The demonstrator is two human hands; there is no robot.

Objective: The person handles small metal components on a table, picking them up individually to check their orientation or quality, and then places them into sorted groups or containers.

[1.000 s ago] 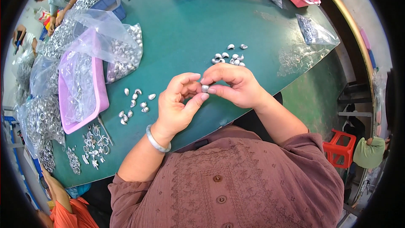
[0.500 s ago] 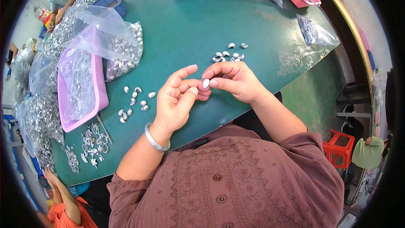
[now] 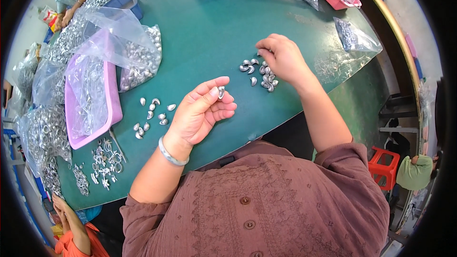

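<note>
Left hand: we see thumb and forefinger pinched on one silver piece, the other fingers loosely curled.
Silver piece: held above the near part of the green table.
Right hand: reaches farther right, thumb and forefinger bent close together by another piece; we cannot tell whether they grip it.
Right pile: lies just nearer than those fingertips.
Left pieces: we see them loose, left of the left hand.
</note>
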